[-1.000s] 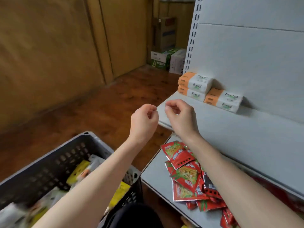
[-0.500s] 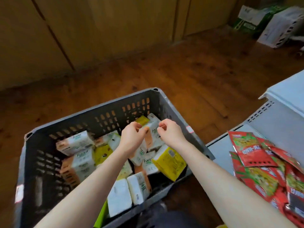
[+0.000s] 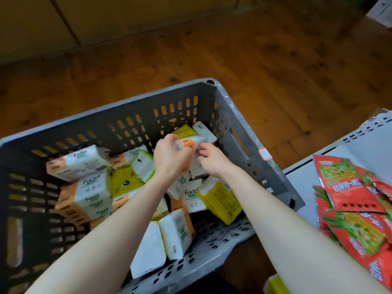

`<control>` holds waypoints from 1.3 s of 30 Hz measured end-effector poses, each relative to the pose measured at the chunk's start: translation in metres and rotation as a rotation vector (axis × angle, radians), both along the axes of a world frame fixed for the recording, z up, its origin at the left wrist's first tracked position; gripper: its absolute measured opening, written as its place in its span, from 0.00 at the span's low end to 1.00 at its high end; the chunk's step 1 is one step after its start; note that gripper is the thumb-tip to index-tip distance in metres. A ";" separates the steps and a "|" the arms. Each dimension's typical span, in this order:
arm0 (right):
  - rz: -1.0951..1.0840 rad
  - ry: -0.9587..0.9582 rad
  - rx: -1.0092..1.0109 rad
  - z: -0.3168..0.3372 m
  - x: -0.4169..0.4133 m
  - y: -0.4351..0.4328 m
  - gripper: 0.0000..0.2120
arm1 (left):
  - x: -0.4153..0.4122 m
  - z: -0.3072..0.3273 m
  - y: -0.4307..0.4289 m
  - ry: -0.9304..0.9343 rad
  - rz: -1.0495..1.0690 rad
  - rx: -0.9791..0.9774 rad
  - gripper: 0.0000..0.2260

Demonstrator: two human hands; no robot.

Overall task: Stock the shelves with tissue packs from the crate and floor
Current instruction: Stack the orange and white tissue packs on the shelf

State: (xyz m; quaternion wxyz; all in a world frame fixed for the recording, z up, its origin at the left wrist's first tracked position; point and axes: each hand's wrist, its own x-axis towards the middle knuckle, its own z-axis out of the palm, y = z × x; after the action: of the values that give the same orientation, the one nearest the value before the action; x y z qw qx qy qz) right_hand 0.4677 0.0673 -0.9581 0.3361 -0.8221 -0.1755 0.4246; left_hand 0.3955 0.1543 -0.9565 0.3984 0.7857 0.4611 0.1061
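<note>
Wooden floor (image 3: 254,60); crate (image 3: 233,115) heaped with tissue packs (image 3: 93,160), much stocking judged outstanding. Orange-ended pack (image 3: 187,144) is held in the closed grip of left hand (image 3: 171,159) and right hand (image 3: 212,161).

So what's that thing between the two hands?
A tissue pack, white with an orange end. The left hand and the right hand both grip it inside the crate; the head view shows it.
</note>
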 end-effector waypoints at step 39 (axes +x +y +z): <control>-1.329 -0.593 0.731 0.267 -0.004 -0.375 0.15 | 0.104 0.265 -0.319 -0.569 -1.068 -0.116 0.21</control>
State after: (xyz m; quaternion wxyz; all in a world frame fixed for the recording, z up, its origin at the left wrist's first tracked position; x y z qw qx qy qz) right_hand 0.4635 -0.3073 -0.6916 0.7047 -0.6711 0.1396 -0.1831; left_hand 0.4992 -0.1644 -0.6913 0.5463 0.8263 -0.1163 0.0724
